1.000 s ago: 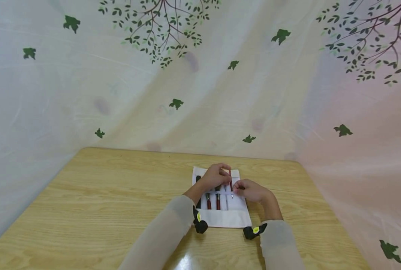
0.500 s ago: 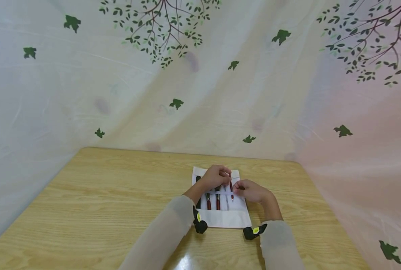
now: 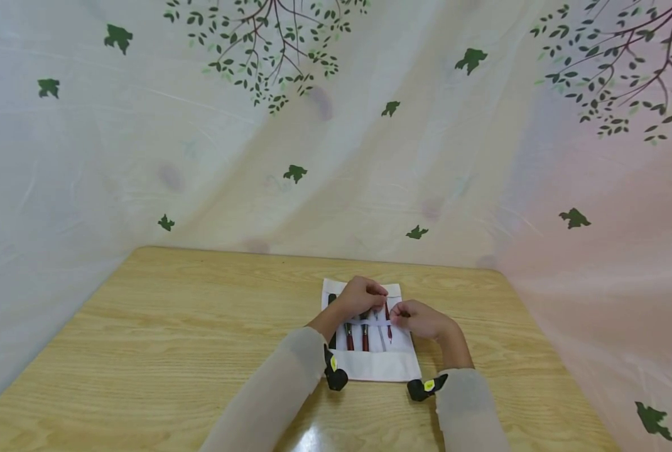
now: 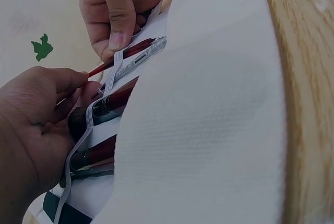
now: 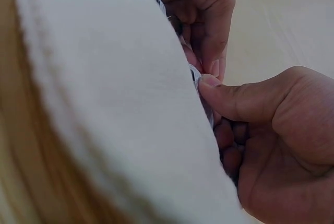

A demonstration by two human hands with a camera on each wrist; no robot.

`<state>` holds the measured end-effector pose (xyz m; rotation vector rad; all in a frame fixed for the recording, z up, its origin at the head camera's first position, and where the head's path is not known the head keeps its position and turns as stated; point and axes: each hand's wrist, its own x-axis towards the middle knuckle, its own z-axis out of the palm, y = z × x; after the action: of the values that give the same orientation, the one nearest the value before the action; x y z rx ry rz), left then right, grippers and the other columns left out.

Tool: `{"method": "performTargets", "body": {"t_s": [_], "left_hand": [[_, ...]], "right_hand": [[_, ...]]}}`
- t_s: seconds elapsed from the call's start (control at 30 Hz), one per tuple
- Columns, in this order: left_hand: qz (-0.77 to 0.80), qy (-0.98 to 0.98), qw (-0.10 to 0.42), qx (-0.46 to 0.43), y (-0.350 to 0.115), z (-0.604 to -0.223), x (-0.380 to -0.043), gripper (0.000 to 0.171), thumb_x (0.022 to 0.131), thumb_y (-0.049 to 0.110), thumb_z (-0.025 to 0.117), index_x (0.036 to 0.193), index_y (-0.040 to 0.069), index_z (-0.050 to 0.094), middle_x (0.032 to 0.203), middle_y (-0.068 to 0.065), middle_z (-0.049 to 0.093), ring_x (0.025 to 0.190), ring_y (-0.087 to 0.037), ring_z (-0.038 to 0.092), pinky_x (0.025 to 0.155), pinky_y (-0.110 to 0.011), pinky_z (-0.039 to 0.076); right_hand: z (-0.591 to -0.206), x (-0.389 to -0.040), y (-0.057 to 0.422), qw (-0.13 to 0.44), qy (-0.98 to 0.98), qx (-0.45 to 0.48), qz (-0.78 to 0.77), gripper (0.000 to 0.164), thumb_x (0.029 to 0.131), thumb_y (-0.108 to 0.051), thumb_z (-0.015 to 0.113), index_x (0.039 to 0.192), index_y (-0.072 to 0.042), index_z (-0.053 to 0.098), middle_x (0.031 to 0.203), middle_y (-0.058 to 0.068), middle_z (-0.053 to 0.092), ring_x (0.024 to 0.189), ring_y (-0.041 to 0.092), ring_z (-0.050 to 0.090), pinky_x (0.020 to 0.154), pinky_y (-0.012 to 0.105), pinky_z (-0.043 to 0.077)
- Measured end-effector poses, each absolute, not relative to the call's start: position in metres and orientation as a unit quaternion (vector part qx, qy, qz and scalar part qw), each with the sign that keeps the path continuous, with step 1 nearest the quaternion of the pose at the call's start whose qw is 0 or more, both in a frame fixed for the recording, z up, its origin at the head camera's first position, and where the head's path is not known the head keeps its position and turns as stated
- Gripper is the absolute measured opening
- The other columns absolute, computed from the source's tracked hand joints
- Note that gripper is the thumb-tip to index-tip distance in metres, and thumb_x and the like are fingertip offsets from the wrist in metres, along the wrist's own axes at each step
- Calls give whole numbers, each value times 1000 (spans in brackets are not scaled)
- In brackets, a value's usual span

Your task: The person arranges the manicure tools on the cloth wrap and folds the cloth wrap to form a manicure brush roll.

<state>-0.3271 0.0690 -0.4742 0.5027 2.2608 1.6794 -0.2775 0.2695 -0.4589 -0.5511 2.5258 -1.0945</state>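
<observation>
A white cloth tool roll (image 3: 375,366) lies unfolded on the table, with an elastic strap (image 4: 89,120) across it. My left hand (image 3: 362,296) pinches the upper end of a thin red stick-like tool (image 3: 389,326), whose lower part passes under the strap. In the left wrist view its pointed end lies beside a silver knurled-handled tool (image 4: 141,58). My right hand (image 3: 422,319) pinches the strap between thumb and finger next to the red tool. Two brushes with dark red handles, a left brush (image 3: 350,338) and a right brush (image 3: 365,338), sit under the strap.
A dark flat item (image 3: 333,302) is tucked along the roll's left side. The wooden table (image 3: 200,326) extends around the roll. Behind it hangs a pale curtain (image 3: 228,188) printed with leaves and branches.
My left hand has lowered slightly, and the red tool has slid further down through the strap toward the roll's bottom pocket. My right hand stays in place at the strap.
</observation>
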Motion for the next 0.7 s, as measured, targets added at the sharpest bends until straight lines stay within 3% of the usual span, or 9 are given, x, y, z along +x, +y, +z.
{"method": "performTargets", "body": {"t_s": [0.3, 0.7], "left_hand": [[535, 809, 137, 201, 68, -471, -326, 13, 96, 10, 71, 105, 4, 78, 78, 0, 70, 70, -9, 61, 62, -23, 48], [503, 824, 135, 222, 66, -468, -328, 11, 94, 8, 72, 99, 7, 81, 84, -1, 74, 69, -8, 57, 61, -22, 46]], "right_hand": [[-457, -277, 269, 172, 883, -185, -395, 11, 103, -3, 54, 95, -2, 61, 84, 1, 51, 82, 19, 47, 74, 31, 38], [-457, -278, 269, 170, 880, -191, -399, 10, 103, -3, 54, 95, -2, 60, 84, 1, 51, 81, 19, 47, 72, 30, 37]]}}
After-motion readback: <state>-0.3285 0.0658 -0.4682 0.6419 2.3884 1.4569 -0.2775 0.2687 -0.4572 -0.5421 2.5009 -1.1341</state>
